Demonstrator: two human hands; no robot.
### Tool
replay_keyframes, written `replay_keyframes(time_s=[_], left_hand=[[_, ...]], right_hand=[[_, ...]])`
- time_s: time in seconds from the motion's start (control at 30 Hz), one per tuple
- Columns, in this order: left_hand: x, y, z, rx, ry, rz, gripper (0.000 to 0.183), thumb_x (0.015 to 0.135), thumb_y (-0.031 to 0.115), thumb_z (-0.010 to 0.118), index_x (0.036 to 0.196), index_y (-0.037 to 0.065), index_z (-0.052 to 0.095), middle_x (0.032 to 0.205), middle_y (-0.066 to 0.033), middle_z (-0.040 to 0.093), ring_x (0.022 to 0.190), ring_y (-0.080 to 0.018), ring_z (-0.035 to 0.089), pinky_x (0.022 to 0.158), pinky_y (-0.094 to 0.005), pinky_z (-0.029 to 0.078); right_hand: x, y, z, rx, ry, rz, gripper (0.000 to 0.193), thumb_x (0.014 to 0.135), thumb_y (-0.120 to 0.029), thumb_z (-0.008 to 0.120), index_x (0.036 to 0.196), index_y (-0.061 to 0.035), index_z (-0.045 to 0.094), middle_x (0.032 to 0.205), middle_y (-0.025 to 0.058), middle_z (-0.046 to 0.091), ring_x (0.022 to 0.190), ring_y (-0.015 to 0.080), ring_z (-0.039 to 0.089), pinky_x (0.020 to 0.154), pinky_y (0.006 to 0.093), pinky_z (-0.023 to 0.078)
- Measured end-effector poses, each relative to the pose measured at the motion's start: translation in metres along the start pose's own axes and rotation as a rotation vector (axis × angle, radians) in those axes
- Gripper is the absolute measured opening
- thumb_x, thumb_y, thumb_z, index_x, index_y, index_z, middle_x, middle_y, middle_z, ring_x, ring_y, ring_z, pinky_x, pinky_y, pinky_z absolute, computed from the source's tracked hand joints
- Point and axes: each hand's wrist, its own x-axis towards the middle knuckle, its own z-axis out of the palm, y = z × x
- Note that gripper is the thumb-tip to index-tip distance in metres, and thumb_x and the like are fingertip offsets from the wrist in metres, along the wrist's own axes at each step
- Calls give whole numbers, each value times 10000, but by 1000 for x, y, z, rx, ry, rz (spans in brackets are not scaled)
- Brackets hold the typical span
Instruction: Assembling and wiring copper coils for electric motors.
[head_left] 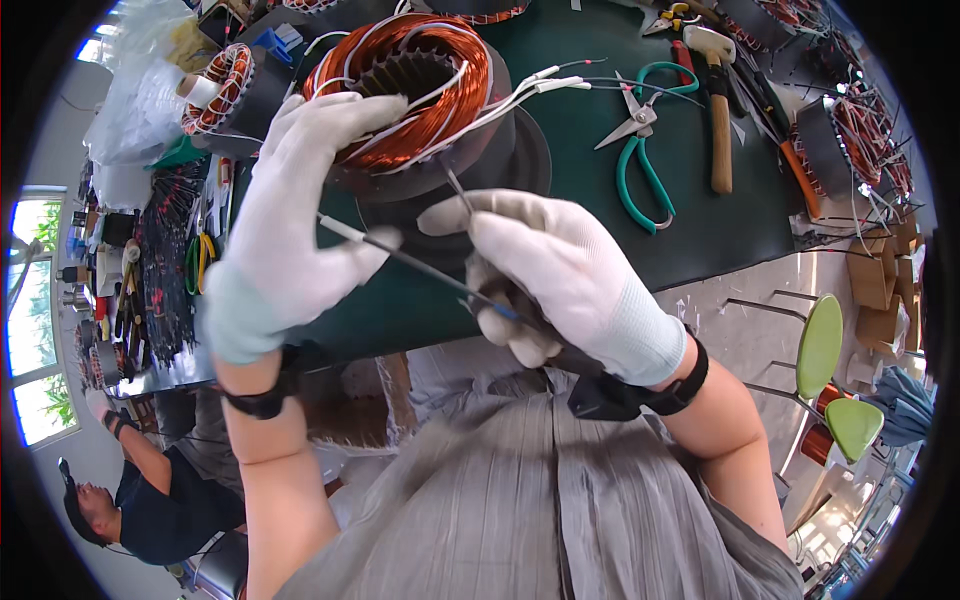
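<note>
Widely spread, left hand (285, 205) on copper coil (405, 148); right hand (555, 250) pinching slim tool (458, 188).

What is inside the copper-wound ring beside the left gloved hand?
Dark ridged walls show inside the copper-wound ring. The left gloved hand covers part of its near edge; a white lead crosses its right side. The bottom is hidden.

Both hands (285, 200) wear white knit gloves (555, 255) with pale mint cuffs (245, 325). Wrist straps (262, 402) are black, the garment (480, 500) striped grey.
</note>
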Motion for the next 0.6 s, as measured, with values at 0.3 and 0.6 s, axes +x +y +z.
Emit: replay_keyframes(time_s=[0.3,0.6], left_hand=[[78,-43,-33,-72,-363,127,237,884,28,594,1080,22,727,1038,-115,717,935,-212,667,812,-321,520],[64,47,-91,471,181,376,251,798,34,668,1029,94,745,1064,-99,693,974,-290,658,837,-362,522]], right_hand=[[41,3,-14,-941,463,-661,310,905,-322,751,900,-13,729,667,156,645,579,232,662,565,337,502],[8,-34,-11,-79,-220,-762,605,993,-354,625,1441,16,459,1070,68,640,742,106,537,673,240,431]])
